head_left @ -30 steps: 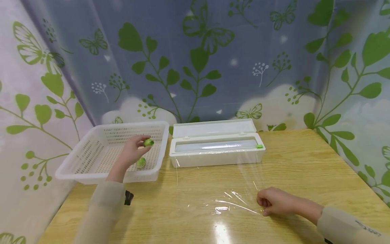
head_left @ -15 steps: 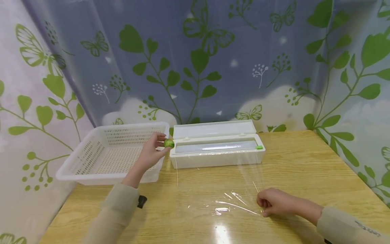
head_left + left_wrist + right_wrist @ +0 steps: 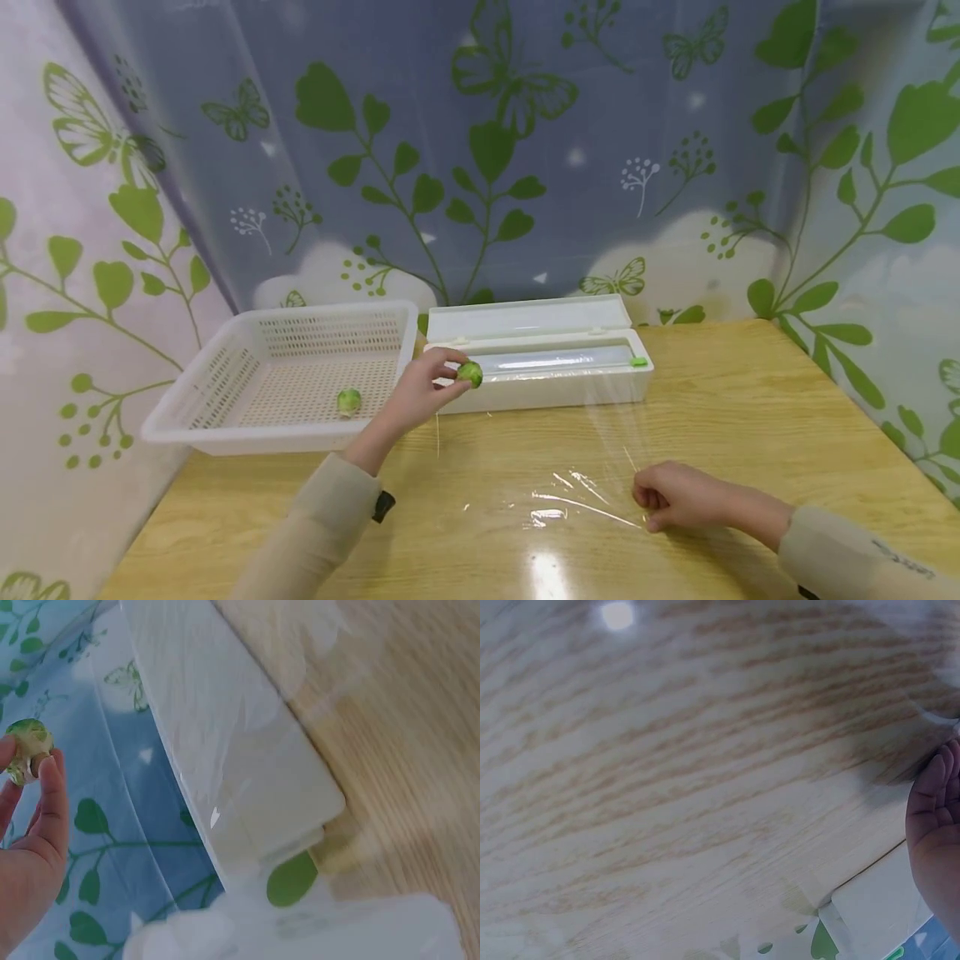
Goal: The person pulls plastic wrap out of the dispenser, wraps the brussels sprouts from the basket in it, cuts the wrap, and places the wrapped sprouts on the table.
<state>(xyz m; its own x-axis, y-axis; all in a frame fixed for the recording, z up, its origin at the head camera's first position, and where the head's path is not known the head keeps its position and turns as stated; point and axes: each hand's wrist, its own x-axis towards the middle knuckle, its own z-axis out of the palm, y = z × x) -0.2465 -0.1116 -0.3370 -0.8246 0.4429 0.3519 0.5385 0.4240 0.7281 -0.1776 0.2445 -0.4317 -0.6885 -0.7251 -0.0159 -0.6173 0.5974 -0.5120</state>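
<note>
My left hand (image 3: 420,390) pinches a green Brussels sprout (image 3: 470,374) between thumb and fingertips, over the left part of the white cling film dispenser (image 3: 540,397). In the left wrist view the sprout (image 3: 30,744) shows its pale cut base. Clear cling film (image 3: 551,504) stretches from the dispenser toward the front of the table. At the film's front right corner, my right hand (image 3: 678,497) grips the edge with curled fingers. Only part of that hand (image 3: 936,825) appears in the right wrist view. Another Brussels sprout (image 3: 348,402) lies in the white basket (image 3: 262,435).
The dispenser's lid (image 3: 528,315) stands raised at the back, and a green slider (image 3: 638,362) sits at its right end. Basket and dispenser stand side by side on the wooden table (image 3: 757,417). A patterned curtain (image 3: 600,167) hangs right behind them.
My left hand has carried the Brussels sprout out of the basket, rightward over the dispenser. The other sprout in the basket is in sight again. My right hand keeps its place on the film.
</note>
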